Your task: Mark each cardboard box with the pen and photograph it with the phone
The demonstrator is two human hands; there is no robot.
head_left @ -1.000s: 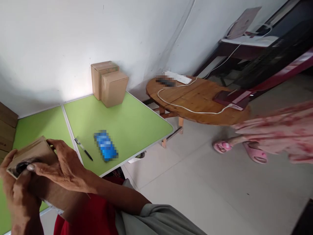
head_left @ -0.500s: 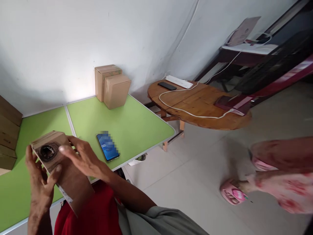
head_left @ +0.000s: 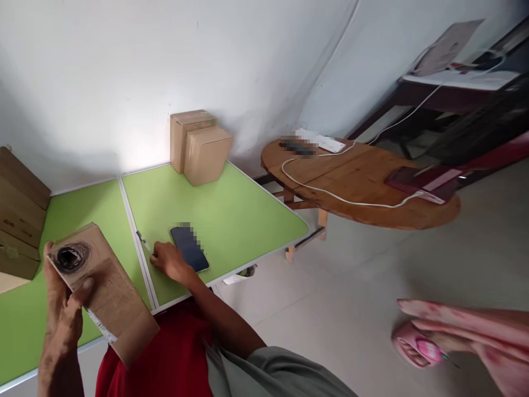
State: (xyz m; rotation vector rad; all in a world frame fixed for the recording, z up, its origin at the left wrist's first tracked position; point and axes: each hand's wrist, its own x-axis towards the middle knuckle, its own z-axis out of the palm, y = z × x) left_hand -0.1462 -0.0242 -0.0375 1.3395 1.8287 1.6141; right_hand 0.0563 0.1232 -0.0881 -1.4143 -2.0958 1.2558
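A long brown cardboard box (head_left: 111,286) is in my left hand (head_left: 61,311), tilted, its upper end over the green table. My left thumb presses on its face, while the fingers wrap behind and are partly hidden. Near that end is a hole (head_left: 69,257) ringed by dark scribbled lines. My right hand (head_left: 168,260) is low over the table with its fingers closed on a slim pen (head_left: 144,242), whose dark end points away from me. Just right of that hand lies a smartphone (head_left: 190,251) with a dark screen.
Two small cardboard boxes (head_left: 209,157) stand by the wall on the green table (head_left: 248,204). Larger boxes (head_left: 20,209) are stacked at the left. A wooden table (head_left: 351,176) bears a white cable and a power strip. Another person's foot (head_left: 419,347) shows at the right.
My right hand has left the box's face and moved down right to the table, where it grips the pen. The phone screen has gone dark. The other person's legs have shifted.
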